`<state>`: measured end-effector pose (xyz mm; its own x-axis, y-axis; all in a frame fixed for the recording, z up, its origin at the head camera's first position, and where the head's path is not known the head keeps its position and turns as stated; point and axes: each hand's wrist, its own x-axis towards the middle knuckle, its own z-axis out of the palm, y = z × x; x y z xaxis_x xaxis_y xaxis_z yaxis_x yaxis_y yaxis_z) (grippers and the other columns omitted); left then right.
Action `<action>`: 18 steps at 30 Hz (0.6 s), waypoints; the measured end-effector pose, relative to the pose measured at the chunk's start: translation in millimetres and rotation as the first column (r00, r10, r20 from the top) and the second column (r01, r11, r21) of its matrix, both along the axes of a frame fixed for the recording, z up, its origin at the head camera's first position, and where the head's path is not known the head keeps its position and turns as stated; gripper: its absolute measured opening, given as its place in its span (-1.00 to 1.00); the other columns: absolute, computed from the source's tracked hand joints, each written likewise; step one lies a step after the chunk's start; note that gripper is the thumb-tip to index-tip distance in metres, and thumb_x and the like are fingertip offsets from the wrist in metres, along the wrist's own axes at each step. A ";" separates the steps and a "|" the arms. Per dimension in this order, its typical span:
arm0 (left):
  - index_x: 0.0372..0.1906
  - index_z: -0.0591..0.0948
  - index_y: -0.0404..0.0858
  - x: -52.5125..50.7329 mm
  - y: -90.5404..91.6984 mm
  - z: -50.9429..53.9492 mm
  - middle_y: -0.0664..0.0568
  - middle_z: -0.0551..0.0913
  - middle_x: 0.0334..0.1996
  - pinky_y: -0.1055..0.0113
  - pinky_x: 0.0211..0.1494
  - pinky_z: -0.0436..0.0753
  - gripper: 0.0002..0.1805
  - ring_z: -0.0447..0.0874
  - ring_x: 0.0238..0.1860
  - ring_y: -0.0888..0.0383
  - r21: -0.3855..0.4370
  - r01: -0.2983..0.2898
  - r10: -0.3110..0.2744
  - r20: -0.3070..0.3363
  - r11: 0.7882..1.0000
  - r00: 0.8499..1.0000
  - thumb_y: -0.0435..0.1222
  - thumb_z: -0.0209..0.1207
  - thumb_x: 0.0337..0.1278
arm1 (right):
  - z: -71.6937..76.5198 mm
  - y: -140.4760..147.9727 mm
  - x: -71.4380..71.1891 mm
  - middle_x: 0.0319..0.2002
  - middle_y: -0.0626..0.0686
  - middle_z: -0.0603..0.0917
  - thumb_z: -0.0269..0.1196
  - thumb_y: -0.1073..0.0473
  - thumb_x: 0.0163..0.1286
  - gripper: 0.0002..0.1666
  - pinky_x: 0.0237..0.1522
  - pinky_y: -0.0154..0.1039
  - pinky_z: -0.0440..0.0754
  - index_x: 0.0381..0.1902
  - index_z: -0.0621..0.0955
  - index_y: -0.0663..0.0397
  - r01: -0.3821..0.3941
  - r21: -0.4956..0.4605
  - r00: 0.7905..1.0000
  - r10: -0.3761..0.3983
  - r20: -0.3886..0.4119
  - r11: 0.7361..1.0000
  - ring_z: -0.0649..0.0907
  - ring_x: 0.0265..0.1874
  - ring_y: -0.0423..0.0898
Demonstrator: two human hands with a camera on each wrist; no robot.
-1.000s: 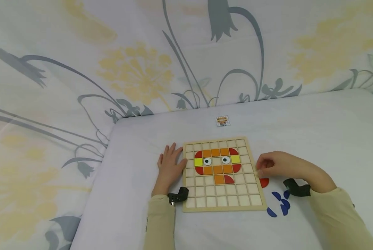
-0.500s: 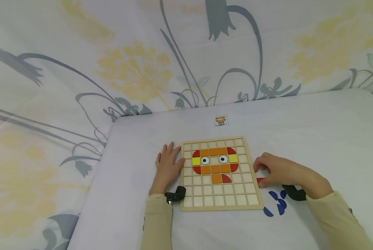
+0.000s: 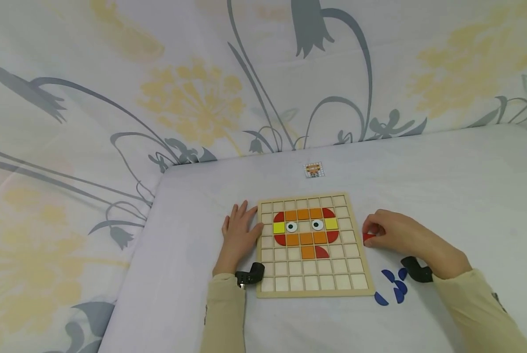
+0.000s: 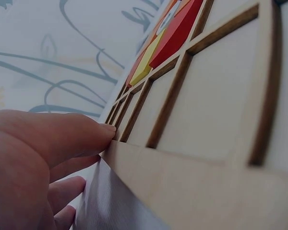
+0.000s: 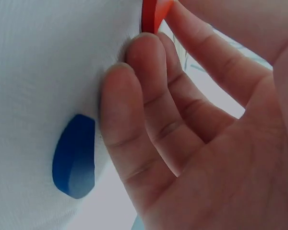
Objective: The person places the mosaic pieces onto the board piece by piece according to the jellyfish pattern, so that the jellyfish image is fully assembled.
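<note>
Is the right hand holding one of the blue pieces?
No, the right hand pinches a red piece, while the blue pieces lie on the white cloth.

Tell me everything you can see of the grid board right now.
The grid board is pale and apparently wooden, with a plain rim and raised strips dividing it into square cells. It lies flat on the white surface. Orange squares, yellow squares, rounded red pieces and two eye discs sit in its upper and middle cells; many others are bare. The left hand touches its left rim; the right hand is by its right rim, contact unclear.
</note>
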<state>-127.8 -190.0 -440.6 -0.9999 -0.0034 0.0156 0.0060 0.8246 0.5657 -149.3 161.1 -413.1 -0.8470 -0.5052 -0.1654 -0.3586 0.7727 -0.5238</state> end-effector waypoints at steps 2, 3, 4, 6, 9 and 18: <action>0.23 0.36 -0.13 0.4 0.1 -0.2 -0.03 0.09 0.34 -0.03 0.27 -0.23 -0.48 -0.22 0.37 -0.02 0.001 -0.001 0.001 0.001 1.000 1.000 -0.10 0.01 0.14 | -0.8 -0.4 0.3 -0.45 -0.12 0.44 0.35 0.08 0.02 -0.74 -0.36 -0.25 0.45 -0.31 0.58 -0.02 0.001 -0.003 1.000 -0.001 -0.013 1.000 0.42 -0.43 -0.15; 0.23 0.35 -0.13 0.5 0.2 -0.2 -0.03 0.08 0.34 -0.03 0.27 -0.23 -0.48 -0.22 0.37 -0.01 -0.001 -0.001 0.001 0.001 1.000 1.000 -0.10 0.00 0.15 | -1.1 -0.5 0.4 -0.44 -0.12 0.44 0.35 0.09 0.02 -0.74 -0.36 -0.25 0.45 -0.31 0.58 -0.03 -0.002 -0.005 1.000 0.001 -0.022 1.000 0.42 -0.43 -0.15; 0.23 0.35 -0.13 0.5 0.2 -0.2 -0.03 0.08 0.34 -0.03 0.27 -0.23 -0.48 -0.22 0.37 -0.01 -0.002 -0.001 0.001 -0.001 1.000 1.000 -0.10 0.01 0.15 | -1.4 -0.6 0.6 -0.43 -0.12 0.44 0.35 0.10 0.02 -0.75 -0.36 -0.25 0.45 -0.31 0.59 -0.03 -0.004 -0.008 1.000 0.004 -0.027 1.000 0.42 -0.43 -0.16; 0.23 0.35 -0.12 0.6 0.2 -0.1 -0.02 0.08 0.34 -0.02 0.27 -0.23 -0.48 -0.22 0.37 0.00 -0.002 -0.003 0.003 -0.002 1.000 1.000 -0.11 0.01 0.15 | -1.9 -0.6 0.8 -0.43 -0.12 0.44 0.35 0.12 0.02 -0.77 -0.36 -0.25 0.45 -0.32 0.59 -0.05 -0.012 -0.014 0.999 0.012 -0.036 1.000 0.42 -0.43 -0.17; 0.24 0.35 -0.12 0.6 0.2 -0.1 -0.01 0.08 0.34 -0.02 0.27 -0.23 -0.48 -0.21 0.37 0.01 -0.008 -0.007 0.007 -0.008 1.000 1.000 -0.10 0.01 0.16 | -1.8 -0.7 0.6 -0.45 -0.13 0.43 0.35 0.14 0.02 -0.78 -0.37 -0.26 0.45 -0.35 0.56 -0.06 -0.020 -0.025 0.999 0.019 -0.038 0.999 0.42 -0.44 -0.17; 0.23 0.36 -0.12 -0.1 0.7 0.7 -0.02 0.09 0.34 -0.03 0.27 -0.22 -0.48 -0.20 0.37 -0.01 0.004 -0.005 0.005 -0.002 1.000 1.000 -0.11 0.01 0.15 | 1.5 -0.6 0.2 -0.58 -0.14 0.41 0.31 0.10 0.07 -0.83 -0.47 -0.33 0.35 -0.44 0.50 -0.12 -0.034 -0.044 0.999 0.036 0.039 0.998 0.40 -0.51 -0.18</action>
